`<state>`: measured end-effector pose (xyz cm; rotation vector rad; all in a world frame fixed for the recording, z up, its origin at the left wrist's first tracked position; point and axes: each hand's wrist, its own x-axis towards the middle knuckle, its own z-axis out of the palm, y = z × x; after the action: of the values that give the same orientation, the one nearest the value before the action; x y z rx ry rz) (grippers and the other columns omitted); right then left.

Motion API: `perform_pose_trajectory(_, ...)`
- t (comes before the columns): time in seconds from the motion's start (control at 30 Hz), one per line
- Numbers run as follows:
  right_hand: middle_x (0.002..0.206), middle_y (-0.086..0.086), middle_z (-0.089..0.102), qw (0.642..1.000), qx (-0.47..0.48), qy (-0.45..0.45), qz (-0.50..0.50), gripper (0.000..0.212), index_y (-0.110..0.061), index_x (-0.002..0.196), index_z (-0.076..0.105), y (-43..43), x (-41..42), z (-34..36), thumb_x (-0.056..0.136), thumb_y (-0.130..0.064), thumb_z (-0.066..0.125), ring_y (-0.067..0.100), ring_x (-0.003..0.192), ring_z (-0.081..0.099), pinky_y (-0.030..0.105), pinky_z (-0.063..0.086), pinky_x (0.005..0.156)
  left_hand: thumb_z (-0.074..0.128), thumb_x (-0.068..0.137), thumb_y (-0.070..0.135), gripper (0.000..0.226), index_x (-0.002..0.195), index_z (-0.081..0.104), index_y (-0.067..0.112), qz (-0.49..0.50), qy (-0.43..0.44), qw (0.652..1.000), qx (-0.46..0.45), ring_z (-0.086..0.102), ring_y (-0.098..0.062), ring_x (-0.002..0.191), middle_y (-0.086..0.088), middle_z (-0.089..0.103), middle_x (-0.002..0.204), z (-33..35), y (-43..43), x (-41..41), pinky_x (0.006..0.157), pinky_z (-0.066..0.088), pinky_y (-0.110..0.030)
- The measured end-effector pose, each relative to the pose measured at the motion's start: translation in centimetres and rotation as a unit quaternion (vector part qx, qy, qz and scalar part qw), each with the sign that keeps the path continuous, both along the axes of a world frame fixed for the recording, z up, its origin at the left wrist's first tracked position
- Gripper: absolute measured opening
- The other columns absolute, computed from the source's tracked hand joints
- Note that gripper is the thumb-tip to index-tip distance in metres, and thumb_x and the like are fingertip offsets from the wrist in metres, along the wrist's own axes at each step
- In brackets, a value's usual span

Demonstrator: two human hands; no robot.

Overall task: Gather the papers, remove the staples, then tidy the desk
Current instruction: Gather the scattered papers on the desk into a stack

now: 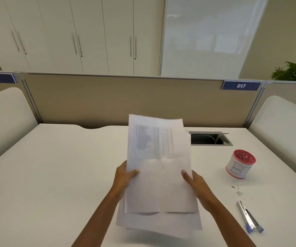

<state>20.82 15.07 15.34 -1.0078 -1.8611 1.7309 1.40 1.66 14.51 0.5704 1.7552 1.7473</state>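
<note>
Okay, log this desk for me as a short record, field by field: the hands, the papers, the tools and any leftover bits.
Papers: loose stack held above the desk, top sheet printed with a table
Left hand: grips the stack's left edge
Right hand: grips the stack's right edge
Staple tool: lies on the desk right of the papers, untouched
Loose staples: small scatter between tool and cup
Cup: red-rimmed, upright, far right
</note>
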Motion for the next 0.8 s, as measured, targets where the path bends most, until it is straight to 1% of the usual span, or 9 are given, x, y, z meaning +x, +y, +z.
perform_pose_trajectory(0.1, 0.113, 0.012, 0.065, 0.993, 0.086, 0.064, -0.048, 0.018, -0.025, 0.104, 0.054, 0.3, -0.8, 0.6, 0.088, -0.018, 0.059, 0.016, 0.089, 0.063, 0.024, 0.056, 0.073, 0.061, 0.082, 0.003, 0.029, 0.110, 0.056, 0.011, 0.016, 0.004, 0.997, 0.081, 0.064, -0.020, 0.084, -0.006, 0.065, 0.099, 1.6, 0.4, 0.6, 0.067, 0.057, -0.022)
perform_pose_trajectory(0.17, 0.109, 0.006, 0.064, 0.987, 0.104, 0.106, -0.062, 0.024, -0.031, 0.102, 0.051, 0.3, -1.3, 1.1, 0.084, -0.023, 0.064, 0.021, 0.093, 0.062, 0.033, 0.053, 0.080, 0.069, 0.076, 0.009, 0.028, 0.102, 0.059, 0.015, -0.005, 0.000, 0.993, 0.117, 0.065, -0.026, 0.085, -0.008, 0.066, 0.097, 2.8, 0.4, 0.7, 0.072, 0.057, -0.030)
perform_pose_trajectory(0.3, 0.108, -0.007, 0.060, 0.983, 0.116, 0.132, -0.046, 0.047, -0.036, 0.113, 0.044, 0.1, -1.3, 1.0, 0.069, -0.036, 0.061, 0.012, 0.099, 0.060, 0.021, 0.055, 0.072, 0.082, 0.042, 0.046, 0.066, 0.099, 0.061, 0.022, -0.053, 0.020, 0.992, 0.111, 0.064, -0.029, 0.091, -0.009, 0.067, 0.098, 3.6, 0.0, 0.1, 0.077, 0.057, -0.039)
perform_pose_trajectory(0.4, 0.111, -0.006, 0.056, 0.984, 0.104, 0.132, -0.054, 0.059, -0.028, 0.121, 0.040, 0.1, -0.9, 0.1, 0.067, -0.034, 0.063, 0.008, 0.101, 0.057, 0.014, 0.056, 0.067, 0.079, 0.026, 0.067, 0.087, 0.099, 0.061, 0.023, -0.077, 0.033, 0.992, 0.099, 0.065, -0.018, 0.088, -0.003, 0.067, 0.096, 3.3, -0.1, 0.1, 0.069, 0.057, -0.026)
perform_pose_trajectory(0.5, 0.112, -0.002, 0.058, 0.983, 0.103, 0.134, -0.077, 0.056, -0.023, 0.122, 0.043, -0.1, -1.0, -0.9, 0.072, -0.031, 0.065, 0.012, 0.102, 0.059, 0.015, 0.056, 0.069, 0.084, 0.034, 0.054, 0.069, 0.093, 0.065, 0.023, -0.066, 0.032, 0.992, 0.103, 0.066, -0.013, 0.083, 0.004, 0.071, 0.090, 2.6, 0.0, 0.4, 0.070, 0.056, -0.022)
perform_pose_trajectory(0.6, 0.111, 0.007, 0.060, 0.977, 0.101, 0.134, -0.129, 0.038, -0.010, 0.123, 0.050, -0.4, -1.4, -1.7, 0.087, -0.014, 0.061, 0.027, 0.103, 0.060, 0.022, 0.052, 0.077, 0.074, 0.069, 0.024, 0.019, 0.085, 0.064, 0.024, -0.047, 0.033, 0.993, 0.101, 0.062, -0.019, 0.083, 0.002, 0.067, 0.087, 2.3, 0.3, 1.2, 0.067, 0.054, -0.019)
perform_pose_trajectory(0.63, 0.110, 0.008, 0.061, 0.976, 0.103, 0.131, -0.140, 0.034, -0.008, 0.121, 0.051, -0.5, -1.5, -1.8, 0.088, -0.011, 0.057, 0.029, 0.103, 0.059, 0.028, 0.052, 0.080, 0.070, 0.078, 0.015, 0.012, 0.085, 0.063, 0.023, -0.039, 0.038, 0.994, 0.099, 0.061, -0.019, 0.081, 0.001, 0.066, 0.086, 2.3, 0.4, 1.3, 0.063, 0.053, -0.016)
perform_pose_trajectory(0.7, 0.110, 0.007, 0.060, 0.974, 0.105, 0.129, -0.151, 0.032, -0.008, 0.121, 0.051, -0.7, -1.6, -1.9, 0.089, -0.011, 0.055, 0.028, 0.103, 0.059, 0.038, 0.051, 0.088, 0.063, 0.083, 0.009, 0.011, 0.087, 0.062, 0.019, -0.031, 0.047, 0.994, 0.096, 0.060, -0.016, 0.078, 0.000, 0.064, 0.085, 2.1, 0.5, 1.5, 0.058, 0.052, -0.012)
perform_pose_trajectory(0.8, 0.113, 0.003, 0.055, 0.978, 0.101, 0.117, -0.140, 0.038, -0.012, 0.127, 0.043, -0.8, -1.5, -2.4, 0.090, -0.013, 0.053, 0.024, 0.103, 0.055, 0.041, 0.048, 0.093, 0.069, 0.073, 0.024, 0.015, 0.087, 0.063, 0.023, -0.042, 0.053, 0.994, 0.086, 0.060, -0.012, 0.078, 0.004, 0.066, 0.084, 1.5, 0.4, 1.7, 0.060, 0.052, -0.013)
